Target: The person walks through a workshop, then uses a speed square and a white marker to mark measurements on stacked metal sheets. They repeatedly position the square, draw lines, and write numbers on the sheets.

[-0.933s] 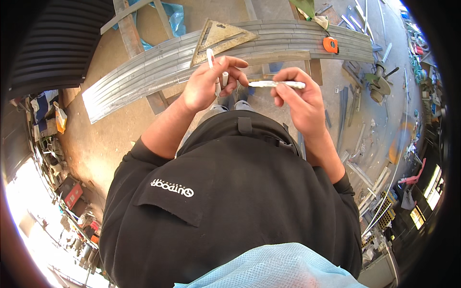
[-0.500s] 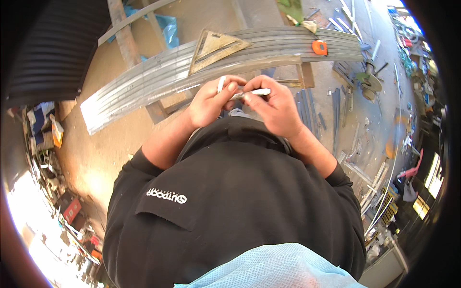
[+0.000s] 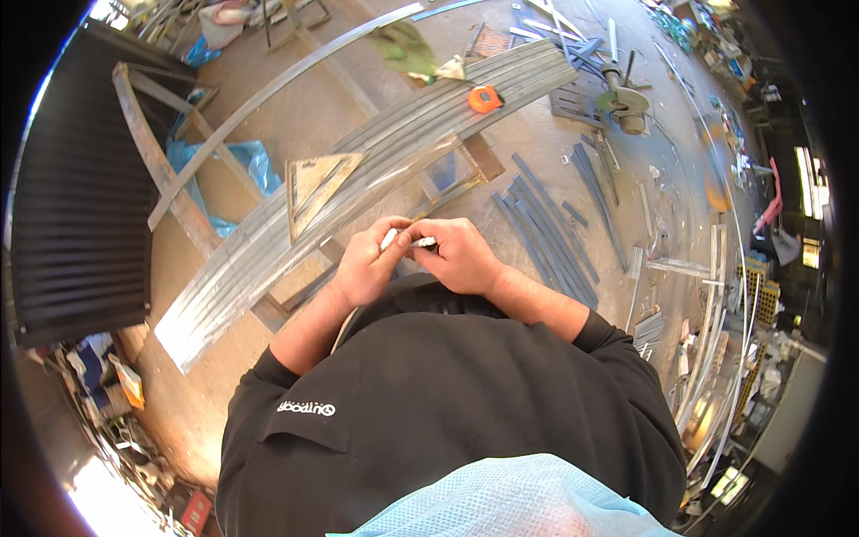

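My left hand and my right hand meet in front of my chest, fingers curled together. Between the thumb and fingers of the right hand is a white marker pen, mostly covered by the fingers. A short white stick pokes up from the closed left hand; its kind is hidden by the grip. Just beyond the hands, a worn triangular set square rests on long ribbed metal strips. An orange tape measure sits farther along these strips.
Work gloves lie at the strips' far side. A cut-off saw stands far right, with dark metal bars on the floor nearer. Blue plastic sheeting and a metal frame are on the left, beside a black corrugated panel.
My view has swung, so the strips and tools appear lower and farther left. The hands have drawn closer together, and less of the white marker pen shows.
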Demonstrator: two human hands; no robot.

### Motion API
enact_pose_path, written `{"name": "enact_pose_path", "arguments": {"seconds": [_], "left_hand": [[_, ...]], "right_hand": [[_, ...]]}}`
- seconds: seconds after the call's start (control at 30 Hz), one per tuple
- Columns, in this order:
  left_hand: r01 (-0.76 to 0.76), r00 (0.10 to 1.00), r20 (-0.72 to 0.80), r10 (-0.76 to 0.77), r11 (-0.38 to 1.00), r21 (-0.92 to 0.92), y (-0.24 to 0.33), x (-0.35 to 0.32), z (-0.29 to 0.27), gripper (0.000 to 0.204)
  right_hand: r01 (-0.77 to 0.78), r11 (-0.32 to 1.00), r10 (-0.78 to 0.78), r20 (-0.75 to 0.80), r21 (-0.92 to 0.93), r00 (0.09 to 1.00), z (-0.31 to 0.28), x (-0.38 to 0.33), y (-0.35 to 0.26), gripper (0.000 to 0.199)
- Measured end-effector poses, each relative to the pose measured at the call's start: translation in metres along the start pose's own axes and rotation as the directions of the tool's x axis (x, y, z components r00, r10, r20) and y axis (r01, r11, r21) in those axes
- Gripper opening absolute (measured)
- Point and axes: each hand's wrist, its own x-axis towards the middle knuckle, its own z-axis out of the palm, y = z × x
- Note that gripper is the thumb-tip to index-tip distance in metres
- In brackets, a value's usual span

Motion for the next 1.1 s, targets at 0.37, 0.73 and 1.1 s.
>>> {"name": "enact_pose_path", "arguments": {"seconds": [0.37, 0.73, 1.1], "left_hand": [[-0.163, 0.986, 0.096, 0.137, 0.92, 0.355, 0.035, 0.08, 0.11, 0.032], [-0.49, 0.868, 0.277, 0.411, 0.63, 0.602, 0.084, 0.201, 0.307, 0.033], [-0.497, 0.838, 0.48, 0.259, 0.724, 0.478, 0.112, 0.279, 0.412, 0.026]], "right_hand": [[-0.038, 0.993, 0.015, -0.196, -0.112, 0.98, -0.098, -0.064, 0.082, 0.03], [-0.246, 0.789, 0.373, -0.121, 0.563, 0.92, -0.239, -0.148, 0.188, 0.044], [-0.284, 0.504, 0.565, -0.062, 0.816, 0.823, -0.343, -0.204, 0.234, 0.042]]}}
